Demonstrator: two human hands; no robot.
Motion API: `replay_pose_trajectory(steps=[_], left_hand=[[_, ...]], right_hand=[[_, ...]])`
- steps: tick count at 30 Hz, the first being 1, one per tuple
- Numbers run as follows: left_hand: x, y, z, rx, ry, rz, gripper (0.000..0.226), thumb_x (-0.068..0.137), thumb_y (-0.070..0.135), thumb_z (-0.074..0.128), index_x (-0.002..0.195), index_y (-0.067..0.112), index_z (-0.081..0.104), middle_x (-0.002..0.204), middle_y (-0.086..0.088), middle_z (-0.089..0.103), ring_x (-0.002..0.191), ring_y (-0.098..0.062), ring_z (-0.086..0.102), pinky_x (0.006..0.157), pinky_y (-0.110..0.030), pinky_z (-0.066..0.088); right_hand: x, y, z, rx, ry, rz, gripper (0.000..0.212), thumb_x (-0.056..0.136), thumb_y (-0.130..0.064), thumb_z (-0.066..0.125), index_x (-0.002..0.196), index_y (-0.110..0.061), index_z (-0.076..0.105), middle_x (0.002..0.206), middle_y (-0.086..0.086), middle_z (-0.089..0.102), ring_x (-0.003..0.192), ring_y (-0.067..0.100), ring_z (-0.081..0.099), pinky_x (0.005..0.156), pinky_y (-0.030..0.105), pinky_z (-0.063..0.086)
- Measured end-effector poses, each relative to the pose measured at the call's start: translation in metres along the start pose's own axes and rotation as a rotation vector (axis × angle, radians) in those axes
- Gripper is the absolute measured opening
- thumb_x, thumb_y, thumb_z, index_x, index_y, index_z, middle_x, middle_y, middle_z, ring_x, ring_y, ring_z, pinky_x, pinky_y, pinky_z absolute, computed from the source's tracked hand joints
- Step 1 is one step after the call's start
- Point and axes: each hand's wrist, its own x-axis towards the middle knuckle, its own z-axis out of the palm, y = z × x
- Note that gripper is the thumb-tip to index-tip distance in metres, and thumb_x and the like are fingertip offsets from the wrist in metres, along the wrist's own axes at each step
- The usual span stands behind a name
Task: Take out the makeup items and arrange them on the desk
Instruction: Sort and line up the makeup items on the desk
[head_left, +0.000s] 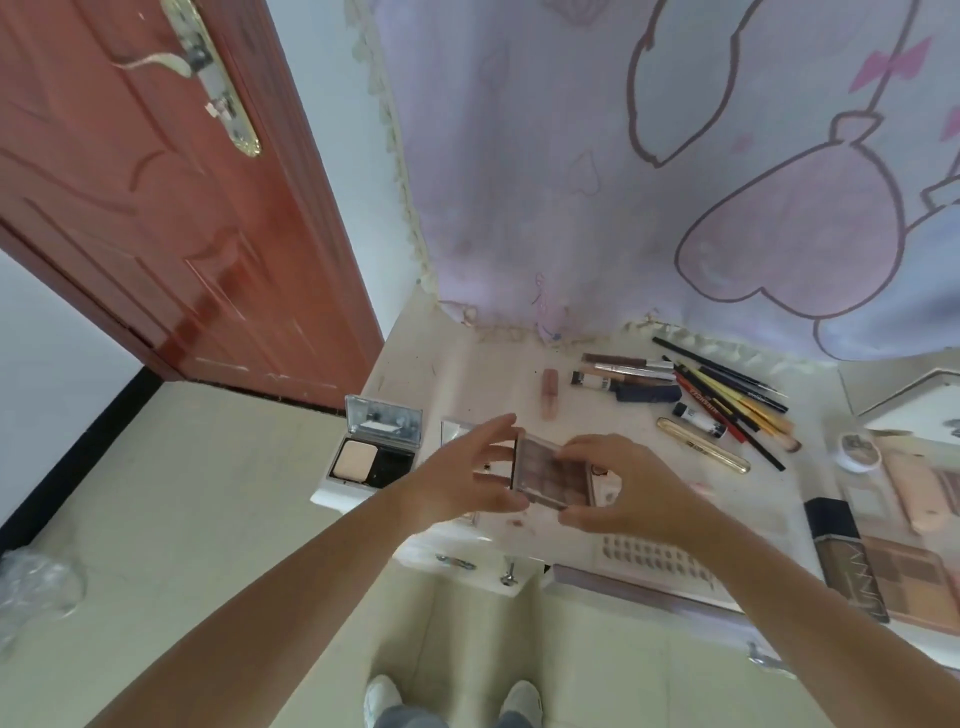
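Observation:
A small clear eyeshadow palette (551, 474) with brownish pans is held just above the white desk (467, 364). My right hand (618, 491) grips its right side between thumb and curled fingers. My left hand (470, 470) is at the palette's left edge, fingers spread and thumb under its lower corner. An open powder compact (375, 451) lies at the desk's left corner. A pinkish lip tube (548, 393) lies further back. Pencils, brushes and tubes (717, 400) lie in a loose group at the back right.
A gold pen-like case (701, 445), a small round jar (858, 450), a dark foundation bottle (844, 556), larger palettes (906, 577) and a sheet of false nails (654, 561) lie at the right. A red-brown door (156, 208) stands at the left; a patterned cloth (623, 182) hangs behind the desk.

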Motion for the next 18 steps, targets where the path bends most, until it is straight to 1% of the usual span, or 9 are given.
replay_pose_trajectory(steps=[2, 5, 7, 10, 12, 13, 14, 16, 18], left_hand=[[-0.007, 0.024, -0.005, -0.037, -0.012, 0.076, 0.076, 0.075, -0.012, 0.065, 0.138, 0.015, 0.032, 0.123, 0.010, 0.047, 0.112, -0.007, 0.049, 0.086, -0.016, 0.050], [-0.018, 0.052, -0.010, -0.034, 0.007, 0.135, 0.078, 0.071, -0.013, 0.069, 0.136, 0.013, 0.035, 0.114, 0.009, 0.054, 0.103, -0.003, 0.056, 0.090, -0.015, 0.047], [-0.025, 0.064, -0.012, -0.022, 0.022, 0.175, 0.085, 0.058, 0.001, 0.078, 0.131, 0.020, 0.040, 0.112, 0.008, 0.056, 0.100, -0.002, 0.058, 0.087, -0.015, 0.050], [-0.036, 0.076, -0.011, -0.082, 0.044, 0.216, 0.079, 0.039, 0.022, 0.077, 0.111, 0.033, 0.047, 0.110, 0.008, 0.058, 0.093, -0.002, 0.063, 0.072, -0.015, 0.054], [-0.041, 0.081, -0.009, -0.117, 0.084, 0.242, 0.074, 0.042, 0.016, 0.077, 0.109, 0.033, 0.048, 0.110, 0.009, 0.058, 0.086, 0.000, 0.067, 0.066, -0.014, 0.052], [-0.042, 0.083, -0.008, -0.139, 0.123, 0.254, 0.070, 0.047, 0.010, 0.075, 0.108, 0.031, 0.049, 0.109, 0.008, 0.059, 0.082, 0.000, 0.068, 0.065, -0.013, 0.052], [-0.043, 0.085, -0.008, -0.163, 0.161, 0.261, 0.066, 0.051, 0.004, 0.072, 0.108, 0.028, 0.050, 0.105, 0.007, 0.062, 0.079, -0.002, 0.069, 0.064, -0.013, 0.052], [-0.043, 0.088, -0.010, -0.163, 0.198, 0.249, 0.069, 0.057, -0.007, 0.074, 0.116, 0.021, 0.050, 0.096, 0.005, 0.067, 0.078, -0.007, 0.070, 0.066, -0.016, 0.054], [-0.044, 0.094, -0.014, -0.096, 0.192, 0.226, 0.075, 0.066, -0.015, 0.071, 0.127, 0.017, 0.044, 0.098, 0.002, 0.066, 0.082, -0.009, 0.068, 0.072, -0.018, 0.055]], right_hand=[[-0.004, -0.013, -0.018, 0.015, 0.029, -0.026, 0.053, 0.075, -0.032, 0.072, 0.124, -0.024, 0.053, 0.109, -0.018, 0.045, 0.102, 0.000, 0.040, 0.083, 0.008, 0.030], [-0.011, -0.029, -0.038, 0.043, 0.082, -0.062, 0.049, 0.073, -0.037, 0.072, 0.119, -0.027, 0.056, 0.105, -0.023, 0.049, 0.103, 0.003, 0.047, 0.080, 0.003, 0.033], [-0.014, -0.038, -0.046, 0.115, 0.125, -0.076, 0.046, 0.065, -0.049, 0.069, 0.108, -0.037, 0.056, 0.098, -0.031, 0.049, 0.095, -0.009, 0.049, 0.078, 0.001, 0.036], [-0.018, -0.045, -0.053, 0.225, 0.174, -0.081, 0.043, 0.059, -0.050, 0.065, 0.099, -0.043, 0.051, 0.095, -0.034, 0.051, 0.091, -0.019, 0.049, 0.079, -0.003, 0.037], [-0.018, -0.047, -0.056, 0.322, 0.208, -0.075, 0.045, 0.064, -0.039, 0.075, 0.101, -0.042, 0.050, 0.102, -0.026, 0.055, 0.095, -0.011, 0.054, 0.082, 0.006, 0.046], [-0.019, -0.047, -0.056, 0.404, 0.240, -0.059, 0.046, 0.068, -0.030, 0.078, 0.101, -0.042, 0.050, 0.105, -0.020, 0.056, 0.095, -0.006, 0.058, 0.079, 0.012, 0.051], [-0.019, -0.049, -0.057, 0.509, 0.271, -0.043, 0.043, 0.071, -0.021, 0.077, 0.100, -0.040, 0.051, 0.107, -0.015, 0.058, 0.091, -0.001, 0.062, 0.072, 0.016, 0.054], [-0.017, -0.055, -0.058, 0.733, 0.279, -0.001, 0.033, 0.075, -0.008, 0.071, 0.097, -0.029, 0.057, 0.101, -0.003, 0.064, 0.074, 0.005, 0.067, 0.059, 0.016, 0.054], [-0.015, -0.062, -0.059, 0.932, 0.257, 0.023, 0.027, 0.078, 0.004, 0.063, 0.095, -0.016, 0.060, 0.090, 0.008, 0.067, 0.064, 0.010, 0.067, 0.055, 0.018, 0.055]])
